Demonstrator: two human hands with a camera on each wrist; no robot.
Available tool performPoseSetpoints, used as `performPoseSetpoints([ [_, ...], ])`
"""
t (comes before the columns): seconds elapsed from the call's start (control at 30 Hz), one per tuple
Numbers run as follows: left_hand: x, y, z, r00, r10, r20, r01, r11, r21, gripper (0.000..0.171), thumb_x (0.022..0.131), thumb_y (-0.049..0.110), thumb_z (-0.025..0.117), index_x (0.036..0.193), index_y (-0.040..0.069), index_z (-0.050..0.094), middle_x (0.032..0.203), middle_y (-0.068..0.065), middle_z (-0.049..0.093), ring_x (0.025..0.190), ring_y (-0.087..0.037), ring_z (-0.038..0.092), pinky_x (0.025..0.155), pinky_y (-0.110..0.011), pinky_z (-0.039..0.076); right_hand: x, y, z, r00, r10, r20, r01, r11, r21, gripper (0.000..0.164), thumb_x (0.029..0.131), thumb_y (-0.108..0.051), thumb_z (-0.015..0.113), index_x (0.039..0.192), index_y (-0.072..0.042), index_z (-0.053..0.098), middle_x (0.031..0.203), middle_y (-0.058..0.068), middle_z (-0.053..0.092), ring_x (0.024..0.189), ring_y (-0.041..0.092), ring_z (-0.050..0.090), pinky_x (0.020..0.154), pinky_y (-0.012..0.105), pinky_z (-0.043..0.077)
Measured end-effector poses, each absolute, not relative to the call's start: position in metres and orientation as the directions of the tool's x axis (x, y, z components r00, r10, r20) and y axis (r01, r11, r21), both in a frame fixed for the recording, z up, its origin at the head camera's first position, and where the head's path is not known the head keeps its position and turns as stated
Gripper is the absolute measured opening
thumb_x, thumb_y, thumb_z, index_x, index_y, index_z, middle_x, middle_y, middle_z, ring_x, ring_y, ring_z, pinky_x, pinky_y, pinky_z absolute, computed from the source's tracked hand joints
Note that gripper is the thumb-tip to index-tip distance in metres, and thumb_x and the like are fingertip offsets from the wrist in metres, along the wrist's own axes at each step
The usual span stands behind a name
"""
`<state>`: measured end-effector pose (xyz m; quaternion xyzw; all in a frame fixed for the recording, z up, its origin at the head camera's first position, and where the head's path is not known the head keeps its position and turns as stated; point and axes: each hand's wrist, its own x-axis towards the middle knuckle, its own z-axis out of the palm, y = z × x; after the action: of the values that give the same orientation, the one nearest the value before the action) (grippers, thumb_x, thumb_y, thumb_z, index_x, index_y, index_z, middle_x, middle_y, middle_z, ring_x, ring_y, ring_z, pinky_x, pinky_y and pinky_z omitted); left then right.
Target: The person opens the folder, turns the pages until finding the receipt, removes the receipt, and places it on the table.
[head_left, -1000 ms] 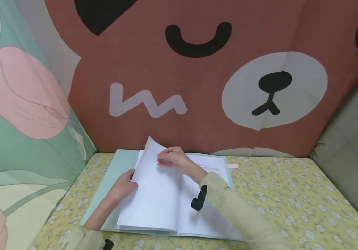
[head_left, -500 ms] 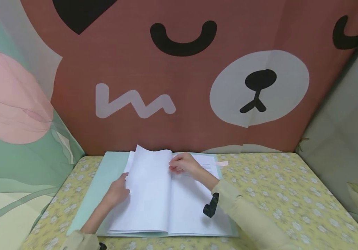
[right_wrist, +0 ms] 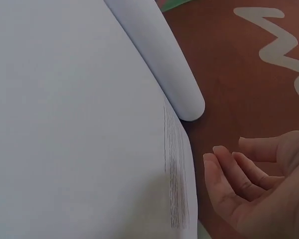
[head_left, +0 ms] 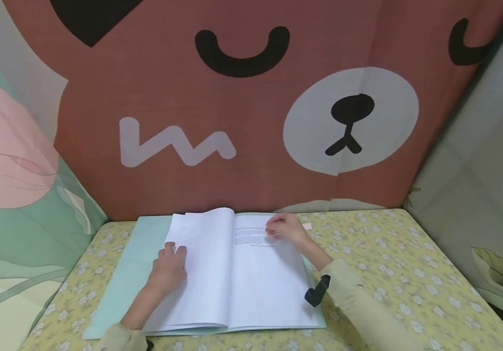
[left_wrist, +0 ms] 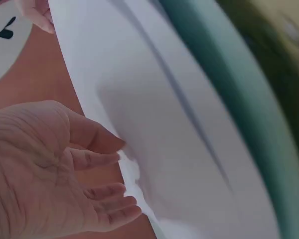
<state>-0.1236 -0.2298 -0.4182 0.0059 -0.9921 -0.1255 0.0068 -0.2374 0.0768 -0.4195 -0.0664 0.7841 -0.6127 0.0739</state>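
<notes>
A pale green folder lies spread with white sheets inside. The left-hand page is blank and bows up toward the fold; the right-hand page bears several printed lines near its top. At the outer edge of the left-hand page, my left hand rests with relaxed fingers, its fingertips at the paper edge in the left wrist view. My right hand is over the top right of the printed page, fingers loosely bent. Nothing sits between thumb and fingers of that hand in the right wrist view.
A pink tab sticks out past the folder's right side. The table wears a yellow floral cloth. Behind it stands a brown bear-print fabric wall, with patterned side panels left and right.
The lifted sheet has come down onto the left side, uncovering printed lines on the right. My right hand has moved right, away from the sheet. The head view has shifted slightly right.
</notes>
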Motion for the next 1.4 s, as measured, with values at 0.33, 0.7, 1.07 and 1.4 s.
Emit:
performPoseSetpoints([
  [0.33, -0.123, -0.178, -0.415, -0.897, 0.384, 0.221, 0.434, 0.860, 0.267, 0.038, 0.101, 0.010, 0.063, 0.135, -0.007, 0.062, 0.143, -0.029, 0.055, 0.139, -0.047, 0.046, 0.113, -0.059, 0.040, -0.244, 0.107, -0.436, -0.960, -0.138, 0.242, -0.275, 0.606, -0.747, 0.015, 0.091, 0.001, 0.073, 0.104, 0.010, 0.071, 0.094, 0.017, 0.074, 0.088, 0.032, 0.071, 0.077, 0.043, 0.059],
  [0.7, -0.123, -0.144, -0.412, -0.936, 0.348, -0.045, 0.329, 0.916, 0.228, 0.044, 0.104, 0.022, 0.061, 0.140, -0.003, 0.061, 0.152, -0.019, 0.053, 0.149, -0.042, 0.036, 0.118, -0.062, 0.031, -0.245, 0.116, -0.446, -0.957, -0.267, 0.112, -0.280, 0.758, -0.589, 0.055, 0.098, -0.013, 0.072, 0.141, 0.015, 0.052, 0.139, 0.032, 0.058, 0.131, 0.045, 0.056, 0.108, 0.054, 0.048],
  [1.07, -0.126, -0.145, -0.416, -0.946, 0.315, -0.080, 0.272, 0.902, 0.335, 0.047, 0.105, 0.022, 0.059, 0.145, -0.002, 0.057, 0.157, -0.018, 0.048, 0.151, -0.042, 0.031, 0.120, -0.062, 0.029, -0.239, 0.126, -0.453, -0.943, -0.327, 0.063, -0.301, 0.753, -0.585, 0.065, 0.099, -0.012, 0.071, 0.149, 0.016, 0.041, 0.149, 0.032, 0.049, 0.141, 0.045, 0.045, 0.115, 0.054, 0.039],
  [1.4, -0.129, -0.145, -0.420, -0.945, 0.316, -0.086, 0.262, 0.886, 0.382, 0.048, 0.104, 0.022, 0.059, 0.145, -0.003, 0.057, 0.157, -0.018, 0.047, 0.152, -0.042, 0.029, 0.120, -0.062, 0.027, -0.236, 0.127, -0.453, -0.948, -0.315, 0.053, -0.288, 0.772, -0.566, 0.064, 0.098, -0.012, 0.072, 0.148, 0.015, 0.043, 0.148, 0.032, 0.050, 0.139, 0.045, 0.047, 0.113, 0.054, 0.042],
])
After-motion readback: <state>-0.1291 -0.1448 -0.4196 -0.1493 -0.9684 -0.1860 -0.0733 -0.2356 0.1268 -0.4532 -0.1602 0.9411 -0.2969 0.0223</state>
